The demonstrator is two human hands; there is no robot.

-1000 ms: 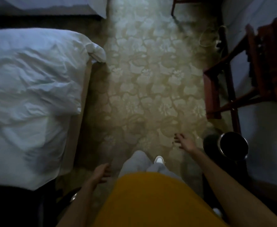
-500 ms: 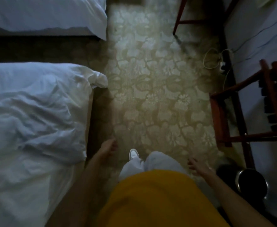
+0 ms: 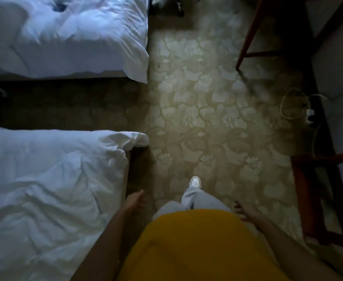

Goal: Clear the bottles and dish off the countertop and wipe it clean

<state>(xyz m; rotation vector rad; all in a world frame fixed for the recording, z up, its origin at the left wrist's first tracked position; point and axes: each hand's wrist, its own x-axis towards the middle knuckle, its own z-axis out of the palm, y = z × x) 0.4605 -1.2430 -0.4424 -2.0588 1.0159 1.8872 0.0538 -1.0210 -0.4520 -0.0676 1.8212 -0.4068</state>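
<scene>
Beside the near bed (image 3: pixel 51 189), on patterned carpet (image 3: pixel 203 110): person mid-stride. Left hand (image 3: pixel 134 200) and right hand (image 3: pixel 244 209) both hang loose, holding nothing. No countertop, bottles or dish in view. Judged: clearing and wiping unconfirmed, likely all ahead.

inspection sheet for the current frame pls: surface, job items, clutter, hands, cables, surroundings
Surface: no countertop in view; only patterned carpet underfoot.
Job's things: nothing seen; no bottles, dish or cloth.
Clutter: nothing seen loose on the carpet.
Grippers: left hand and right hand both hang at the person's sides, fingers relaxed, holding nothing.
Cables: white cord looped on the floor by the right wall, running to a plug block.
Surroundings: two beds with rumpled white bedding, near bed and far bed, on the left; red-brown wooden furniture frame on the right; dim light.
</scene>
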